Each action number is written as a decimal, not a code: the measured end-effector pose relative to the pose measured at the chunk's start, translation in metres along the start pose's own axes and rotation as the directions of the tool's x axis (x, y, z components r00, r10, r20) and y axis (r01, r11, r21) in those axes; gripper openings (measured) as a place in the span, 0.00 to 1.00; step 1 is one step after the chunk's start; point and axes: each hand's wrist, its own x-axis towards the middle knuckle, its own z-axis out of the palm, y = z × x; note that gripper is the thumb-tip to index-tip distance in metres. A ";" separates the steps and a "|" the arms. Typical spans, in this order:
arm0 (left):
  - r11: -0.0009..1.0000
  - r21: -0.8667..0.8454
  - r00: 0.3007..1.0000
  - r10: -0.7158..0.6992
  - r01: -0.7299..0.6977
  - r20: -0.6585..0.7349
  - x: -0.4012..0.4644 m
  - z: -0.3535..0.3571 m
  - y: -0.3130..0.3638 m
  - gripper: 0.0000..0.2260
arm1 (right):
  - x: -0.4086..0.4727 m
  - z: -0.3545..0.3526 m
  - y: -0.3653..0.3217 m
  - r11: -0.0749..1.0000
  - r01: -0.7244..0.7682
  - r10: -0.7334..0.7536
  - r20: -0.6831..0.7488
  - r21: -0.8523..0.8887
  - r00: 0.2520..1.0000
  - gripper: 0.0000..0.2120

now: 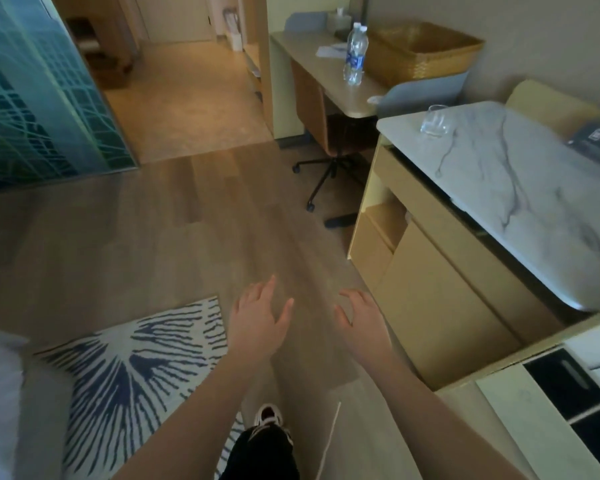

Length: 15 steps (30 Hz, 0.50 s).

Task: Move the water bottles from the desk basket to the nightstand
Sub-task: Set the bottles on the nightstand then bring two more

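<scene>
A clear water bottle [354,55] with a blue label and white cap stands upright on the desk [312,64], just left of the woven basket [426,53]. A second white cap shows right behind it. The inside of the basket is hidden from here. My left hand [262,317] and my right hand [361,315] hang empty over the wooden floor, far short of the desk, fingers spread and slightly bent. No nightstand is in view that I can tell.
A marble-topped cabinet [534,188] with a drinking glass [437,121] stands at the right. An office chair [326,140] is tucked under the desk. A patterned rug [129,368] lies at lower left, a glass partition [32,98] at upper left. My shoe [267,415] shows below.
</scene>
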 end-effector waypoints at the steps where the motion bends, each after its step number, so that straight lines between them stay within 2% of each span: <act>1: 1.000 -0.007 1.000 0.000 0.000 0.005 0.017 0.003 0.000 0.29 | 0.018 0.003 0.001 1.000 0.004 -0.004 0.007 0.004 1.000 0.16; 9: 0.999 -0.043 1.000 -0.010 0.009 -0.024 0.199 0.009 -0.014 0.28 | 0.206 0.041 -0.011 1.000 0.024 -0.023 0.045 -0.007 0.999 0.18; 15: 0.999 -0.032 0.993 -0.039 0.035 -0.111 0.362 -0.033 -0.026 0.28 | 0.373 0.054 -0.056 0.998 0.053 -0.054 -0.003 -0.042 0.999 0.17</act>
